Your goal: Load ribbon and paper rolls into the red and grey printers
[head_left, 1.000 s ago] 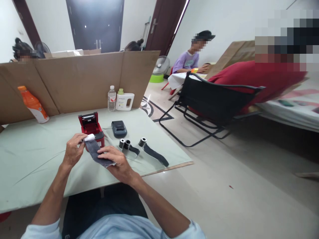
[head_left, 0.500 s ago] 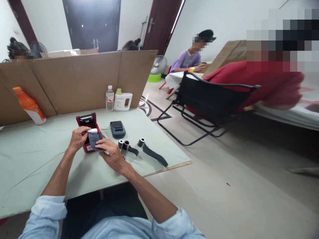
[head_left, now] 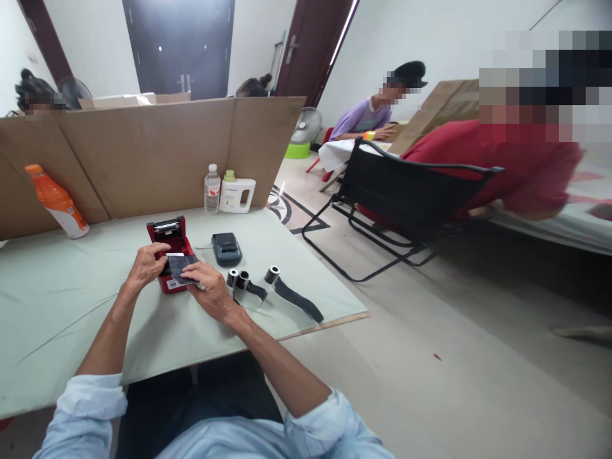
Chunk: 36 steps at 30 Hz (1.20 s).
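Note:
A small red label printer (head_left: 178, 243) stands on the table with its lid tipped up at the back. Over its opening lies a roll of dark label paper (head_left: 178, 266), showing a thin white edge at the top. My left hand (head_left: 145, 265) is closed at the left end of the roll, its fingertips at the printer's rim. With its fingers on the loose dark strip, my right hand (head_left: 210, 290) grips the paper from the right. The inside of the printer beneath the paper is hidden.
A dark blue-grey portable printer (head_left: 226, 248) and small rolls with black strips (head_left: 296, 299) lie to the right. Behind them stand a water bottle (head_left: 211, 190), a white jug (head_left: 238, 194) and an orange bottle (head_left: 57, 203) against a cardboard screen (head_left: 157, 153). Other people sit beyond.
Both hands have shifted slightly, and the paper has tilted flatter over the printer's opening. Less of its white roll shows now. The printer stays in place.

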Motion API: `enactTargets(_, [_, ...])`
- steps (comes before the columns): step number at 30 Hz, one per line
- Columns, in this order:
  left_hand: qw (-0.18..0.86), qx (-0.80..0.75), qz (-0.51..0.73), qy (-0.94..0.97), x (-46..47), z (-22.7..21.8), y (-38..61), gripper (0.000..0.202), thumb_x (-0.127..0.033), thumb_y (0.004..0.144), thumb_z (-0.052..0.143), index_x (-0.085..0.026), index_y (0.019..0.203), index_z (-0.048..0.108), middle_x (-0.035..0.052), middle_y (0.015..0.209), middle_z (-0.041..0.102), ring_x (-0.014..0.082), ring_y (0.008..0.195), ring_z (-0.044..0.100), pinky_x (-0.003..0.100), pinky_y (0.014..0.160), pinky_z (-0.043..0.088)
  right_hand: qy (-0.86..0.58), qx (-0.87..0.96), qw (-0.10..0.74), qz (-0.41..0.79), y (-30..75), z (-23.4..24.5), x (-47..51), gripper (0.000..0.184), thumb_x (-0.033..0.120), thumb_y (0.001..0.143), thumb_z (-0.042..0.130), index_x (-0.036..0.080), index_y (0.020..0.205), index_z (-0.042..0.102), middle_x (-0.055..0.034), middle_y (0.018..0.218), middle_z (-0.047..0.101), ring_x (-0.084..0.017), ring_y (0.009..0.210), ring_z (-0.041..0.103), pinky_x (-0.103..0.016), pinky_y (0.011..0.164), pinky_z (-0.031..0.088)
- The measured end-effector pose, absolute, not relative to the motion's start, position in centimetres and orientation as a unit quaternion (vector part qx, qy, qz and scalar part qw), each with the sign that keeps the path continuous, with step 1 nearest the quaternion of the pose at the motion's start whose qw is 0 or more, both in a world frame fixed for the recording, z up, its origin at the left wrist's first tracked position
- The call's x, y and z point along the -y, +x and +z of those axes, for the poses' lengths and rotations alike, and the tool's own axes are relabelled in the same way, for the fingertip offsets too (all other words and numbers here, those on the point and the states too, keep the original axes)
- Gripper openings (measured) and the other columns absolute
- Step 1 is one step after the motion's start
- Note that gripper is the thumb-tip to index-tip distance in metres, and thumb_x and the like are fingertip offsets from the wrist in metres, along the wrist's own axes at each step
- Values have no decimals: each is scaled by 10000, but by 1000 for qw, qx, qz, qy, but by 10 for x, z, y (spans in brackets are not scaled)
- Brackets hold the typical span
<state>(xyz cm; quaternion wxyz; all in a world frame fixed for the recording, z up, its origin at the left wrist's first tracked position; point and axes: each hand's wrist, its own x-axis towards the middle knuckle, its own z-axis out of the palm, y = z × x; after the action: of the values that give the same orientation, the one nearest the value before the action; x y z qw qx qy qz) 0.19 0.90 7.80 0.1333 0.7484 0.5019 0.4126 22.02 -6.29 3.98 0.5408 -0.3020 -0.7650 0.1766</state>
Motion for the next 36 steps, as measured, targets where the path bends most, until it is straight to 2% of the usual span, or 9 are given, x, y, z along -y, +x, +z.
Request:
enactTargets(3, [105,-511,438,732,-7,82,-7,247,-172,745,612,-218,875,816,75,991,801,261,960,736,397,975,580,-288,764,554,164,218,35,58,210,137,943,617,224,1032,787,-99,1087,770,-243,1035,711,-425,983,581])
enactTargets(9, [74,-561,467,680,-12,90,-18,246,-204,768,611,-184,944,781,74,1004,749,211,870,705,322,759,617,-286,766,554,155,211,37,49,191,137,954,632,223,1030,785,-97,1072,772,-238,1014,704,-412,933,591])
enactTargets(12, [92,-537,397,738,-10,91,-13,239,-192,787,582,-191,912,785,70,1013,775,221,934,721,347,863,611,-285,772,551,140,209,40,47,199,136,963,622,224,1035,786,-96,1071,774,-234,1021,709,-413,943,591])
enactTargets(14, [101,-506,329,791,-8,91,-7,298,-165,790,559,-203,960,801,70,1076,795,233,1036,722,368,984,574,-288,778,543,132,207,39,48,194,142,965,625,230,1032,784,-90,1077,774,-230,1020,713,-409,943,593])
enactTargets(16, [101,-501,267,817,-8,92,-2,372,-141,785,533,-206,1023,812,72,1122,804,241,1076,719,366,1019,547,-288,782,538,123,206,37,49,187,144,964,627,227,1025,783,-91,1083,774,-230,1014,716,-401,939,596])
enactTargets(22, [117,-541,127,823,-19,109,7,382,-117,715,533,-189,939,834,55,944,825,211,853,723,278,762,512,-291,794,525,95,202,36,50,189,119,940,640,223,1013,780,-85,1097,773,-226,1017,712,-380,935,591])
enactTargets(27, [102,-571,77,811,-29,117,14,263,-136,672,620,-190,830,824,41,736,778,188,686,657,271,626,428,-295,803,515,61,197,34,47,192,98,918,648,217,986,782,-85,1082,773,-227,993,709,-387,935,587])
enactTargets(30, [112,-566,95,811,-32,114,14,228,-137,661,633,-180,785,819,45,713,773,186,676,662,267,609,421,-299,811,500,53,196,31,48,221,75,894,655,219,1002,782,-86,1089,771,-233,1006,705,-396,935,585])
enactTargets(36, [121,-568,160,799,-26,105,10,290,-98,632,564,-171,755,817,41,718,784,187,709,705,255,628,450,-290,815,501,38,195,27,55,276,36,869,649,212,1038,778,-86,1091,771,-231,1012,697,-374,918,585])
